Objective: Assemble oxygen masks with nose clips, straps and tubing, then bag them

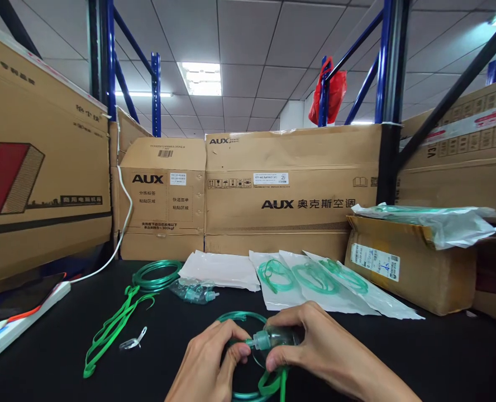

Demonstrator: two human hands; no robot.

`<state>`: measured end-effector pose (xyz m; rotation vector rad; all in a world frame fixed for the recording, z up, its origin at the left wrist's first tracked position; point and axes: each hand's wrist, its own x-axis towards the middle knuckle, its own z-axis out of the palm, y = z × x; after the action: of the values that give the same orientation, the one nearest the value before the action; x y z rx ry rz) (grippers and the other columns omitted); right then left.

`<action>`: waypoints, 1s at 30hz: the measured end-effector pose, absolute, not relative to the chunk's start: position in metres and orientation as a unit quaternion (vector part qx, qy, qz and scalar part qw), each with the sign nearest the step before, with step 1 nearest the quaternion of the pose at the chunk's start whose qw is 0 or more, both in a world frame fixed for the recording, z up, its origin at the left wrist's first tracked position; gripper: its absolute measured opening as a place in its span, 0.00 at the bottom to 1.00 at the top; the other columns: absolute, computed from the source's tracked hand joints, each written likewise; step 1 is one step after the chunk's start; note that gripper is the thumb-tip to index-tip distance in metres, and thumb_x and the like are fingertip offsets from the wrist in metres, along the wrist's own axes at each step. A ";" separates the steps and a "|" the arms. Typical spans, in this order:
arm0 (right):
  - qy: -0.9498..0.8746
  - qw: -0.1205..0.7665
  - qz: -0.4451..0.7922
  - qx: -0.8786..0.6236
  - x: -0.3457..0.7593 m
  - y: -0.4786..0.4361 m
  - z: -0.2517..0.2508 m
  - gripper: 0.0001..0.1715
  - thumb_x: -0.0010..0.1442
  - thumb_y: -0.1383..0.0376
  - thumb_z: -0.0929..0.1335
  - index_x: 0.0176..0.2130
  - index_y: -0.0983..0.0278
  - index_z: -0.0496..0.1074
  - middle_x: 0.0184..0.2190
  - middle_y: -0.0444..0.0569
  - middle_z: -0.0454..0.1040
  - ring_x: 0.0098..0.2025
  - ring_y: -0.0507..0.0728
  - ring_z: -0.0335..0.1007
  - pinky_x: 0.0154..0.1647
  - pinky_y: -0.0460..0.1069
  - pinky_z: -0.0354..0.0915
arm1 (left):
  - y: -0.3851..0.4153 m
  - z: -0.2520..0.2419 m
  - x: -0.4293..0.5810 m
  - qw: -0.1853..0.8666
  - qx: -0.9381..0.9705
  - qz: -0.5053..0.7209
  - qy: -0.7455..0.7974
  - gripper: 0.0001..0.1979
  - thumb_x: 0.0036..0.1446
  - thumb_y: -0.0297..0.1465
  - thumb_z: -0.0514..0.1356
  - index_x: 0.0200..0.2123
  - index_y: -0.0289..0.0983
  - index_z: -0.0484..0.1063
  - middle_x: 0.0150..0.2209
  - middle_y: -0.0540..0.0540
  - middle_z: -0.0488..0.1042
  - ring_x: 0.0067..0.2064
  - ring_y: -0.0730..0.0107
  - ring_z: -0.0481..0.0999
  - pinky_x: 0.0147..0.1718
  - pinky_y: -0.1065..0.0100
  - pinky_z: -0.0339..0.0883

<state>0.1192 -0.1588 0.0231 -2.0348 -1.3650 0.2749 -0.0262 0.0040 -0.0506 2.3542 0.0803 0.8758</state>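
My left hand (218,357) is closed, pinching the end of a green plastic tube (242,316) between thumb and fingers. My right hand (315,349) is closed around a clear cup-shaped plastic piece (282,336) with a pale green connector (261,340) pointing left. Tube end and connector meet between the hands; how firmly they join I cannot tell. More of the tube lies coiled below, partly hidden by my hands. A bright green strap (275,384) hangs under my right hand.
On the black table (156,379), left, lie a coiled green tube (158,276), green straps (113,329), a small clear clip (134,339) and another clear plastic piece (195,291). White packets (220,269), tubing packs (315,279), cardboard boxes (294,184) and a small box (411,262) stand behind.
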 end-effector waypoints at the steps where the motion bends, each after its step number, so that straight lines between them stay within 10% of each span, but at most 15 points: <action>1: -0.522 0.333 0.114 -0.777 0.118 -0.158 0.024 0.14 0.47 0.54 0.80 0.26 0.61 0.82 0.24 0.41 0.73 0.32 0.55 0.65 0.28 0.46 0.55 | 0.004 -0.050 -0.026 0.311 0.891 0.330 0.033 0.12 0.71 0.31 0.51 0.36 0.42 0.73 0.33 0.52 0.76 0.37 0.67 0.76 0.37 0.68 0.63; 19: -0.490 0.377 0.262 -0.741 0.117 -0.150 0.018 0.19 0.49 0.54 0.79 0.25 0.68 0.79 0.18 0.35 0.53 0.25 0.48 0.44 0.22 0.47 0.40 | 0.003 -0.051 -0.028 0.257 0.891 0.373 0.022 0.13 0.72 0.29 0.49 0.39 0.42 0.72 0.34 0.52 0.76 0.36 0.65 0.73 0.37 0.67 0.62; 25: -0.507 0.403 0.298 -0.701 0.132 -0.153 0.016 0.20 0.53 0.54 0.77 0.38 0.68 0.82 0.21 0.40 0.67 0.26 0.50 0.58 0.24 0.44 0.55 | 0.004 -0.052 -0.027 0.248 0.899 0.361 -0.008 0.10 0.72 0.29 0.51 0.43 0.43 0.73 0.38 0.52 0.78 0.39 0.66 0.75 0.45 0.65 0.64; 30: -0.507 0.396 0.301 -0.704 0.133 -0.156 0.015 0.14 0.53 0.57 0.76 0.30 0.67 0.81 0.19 0.39 0.66 0.23 0.49 0.56 0.22 0.43 0.53 | 0.010 -0.048 -0.031 0.225 0.909 0.349 -0.033 0.12 0.72 0.28 0.51 0.44 0.43 0.74 0.37 0.51 0.79 0.37 0.65 0.75 0.40 0.67 0.66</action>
<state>0.1329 -0.1560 0.0152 -1.7842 -1.2858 0.7631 -0.0305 0.0096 -0.0481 2.5077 -0.0905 0.9621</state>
